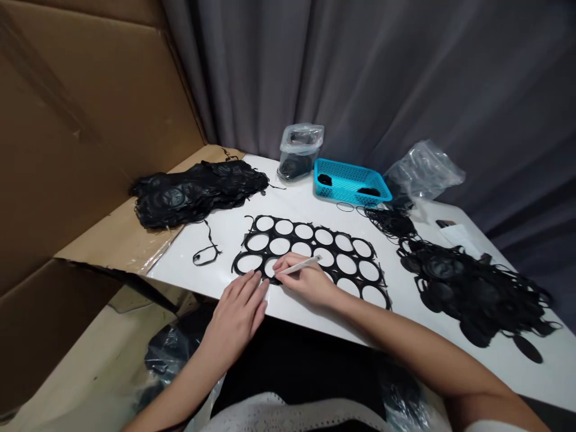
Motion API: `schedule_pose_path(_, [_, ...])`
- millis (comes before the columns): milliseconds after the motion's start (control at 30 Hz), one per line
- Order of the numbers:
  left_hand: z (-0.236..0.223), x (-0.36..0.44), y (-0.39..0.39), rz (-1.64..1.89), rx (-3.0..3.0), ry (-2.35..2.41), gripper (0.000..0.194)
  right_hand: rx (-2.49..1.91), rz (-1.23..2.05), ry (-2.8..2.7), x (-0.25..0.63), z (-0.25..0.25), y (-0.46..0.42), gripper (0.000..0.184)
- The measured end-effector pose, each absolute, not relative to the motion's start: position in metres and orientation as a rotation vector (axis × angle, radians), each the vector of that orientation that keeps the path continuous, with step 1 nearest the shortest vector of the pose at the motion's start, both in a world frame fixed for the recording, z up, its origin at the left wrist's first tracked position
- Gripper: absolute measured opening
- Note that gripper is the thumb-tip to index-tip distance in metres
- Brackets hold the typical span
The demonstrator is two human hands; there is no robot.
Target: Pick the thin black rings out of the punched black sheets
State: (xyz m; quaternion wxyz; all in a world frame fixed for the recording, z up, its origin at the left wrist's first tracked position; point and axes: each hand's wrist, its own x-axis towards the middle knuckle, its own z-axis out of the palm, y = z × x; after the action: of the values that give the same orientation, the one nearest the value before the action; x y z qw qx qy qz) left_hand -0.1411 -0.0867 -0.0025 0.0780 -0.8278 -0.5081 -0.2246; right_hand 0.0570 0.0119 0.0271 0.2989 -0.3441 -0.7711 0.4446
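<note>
A black rubber sheet (335,252) full of round holes lies flat on the white table (234,231) in front of me. My left hand (238,315) rests flat, fingers stretched out together, at the sheet's near left corner by the table edge. My right hand (306,279) lies on the sheet's near edge and is closed in a pinch around a thin white pen-like tool (299,266), whose tip points right over the holes.
A heap of black rubber sheets (195,192) sits at the far left, another heap (472,285) with loose rings at the right. A turquoise basket (351,180), two plastic bags (299,150) and a loose black strip (207,252) are on the table. Cardboard walls stand left.
</note>
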Motion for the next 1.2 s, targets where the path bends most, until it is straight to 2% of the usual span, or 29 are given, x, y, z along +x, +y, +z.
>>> schedule_pose_path(1200, [-0.0040, -0.1353, -0.0843, -0.713, -2.455, -1.548, 0.032, -0.958, 1.156, -2.067, 0.0560, 0.0241, 0.0087, 0.016])
